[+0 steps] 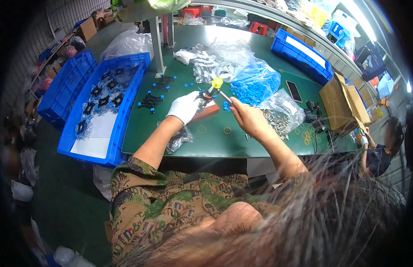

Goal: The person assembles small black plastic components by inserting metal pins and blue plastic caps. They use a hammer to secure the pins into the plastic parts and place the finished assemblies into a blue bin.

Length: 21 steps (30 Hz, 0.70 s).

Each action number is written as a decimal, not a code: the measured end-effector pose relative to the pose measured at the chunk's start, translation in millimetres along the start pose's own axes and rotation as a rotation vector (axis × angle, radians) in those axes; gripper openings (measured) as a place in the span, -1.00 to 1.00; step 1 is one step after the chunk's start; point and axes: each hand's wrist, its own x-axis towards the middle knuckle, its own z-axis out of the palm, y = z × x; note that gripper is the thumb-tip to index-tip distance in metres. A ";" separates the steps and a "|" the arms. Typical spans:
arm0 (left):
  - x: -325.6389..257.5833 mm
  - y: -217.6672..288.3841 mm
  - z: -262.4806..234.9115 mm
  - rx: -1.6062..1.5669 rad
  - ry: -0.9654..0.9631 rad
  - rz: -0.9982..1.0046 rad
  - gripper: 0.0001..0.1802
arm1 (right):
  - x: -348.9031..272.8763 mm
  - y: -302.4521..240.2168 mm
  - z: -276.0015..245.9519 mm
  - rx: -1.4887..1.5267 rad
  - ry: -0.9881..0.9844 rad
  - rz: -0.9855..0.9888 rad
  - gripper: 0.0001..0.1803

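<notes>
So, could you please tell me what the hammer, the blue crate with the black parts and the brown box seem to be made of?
The yellow hammer head looks like plastic or rubber, bright and evenly coloured; its grey handle looks metallic, though paint is possible. The crate seems smooth moulded plastic, judging by its even blue walls. The box looks like matte cardboard, with thin flaps.

Brown-green camouflage fabric shirt (179, 191): multicolour lettering, repeated. Blue-and-white plastic package (336, 29) toward right end of grey metal shelf (311, 33): white print, too small to read.
</notes>
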 end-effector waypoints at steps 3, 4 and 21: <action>-0.5 -5.2 -3.7 -0.046 -0.044 0.010 -0.58 | -6.1 -8.0 -13.3 0.057 0.142 0.047 -0.57; 0.8 -9.6 -2.3 -0.083 -0.050 0.022 -0.57 | -6.6 -10.2 -16.8 0.096 0.135 0.049 -0.57; 15.3 -9.6 -60.8 0.383 -0.329 0.056 -0.62 | -50.9 -3.1 8.4 0.259 0.125 0.223 -0.55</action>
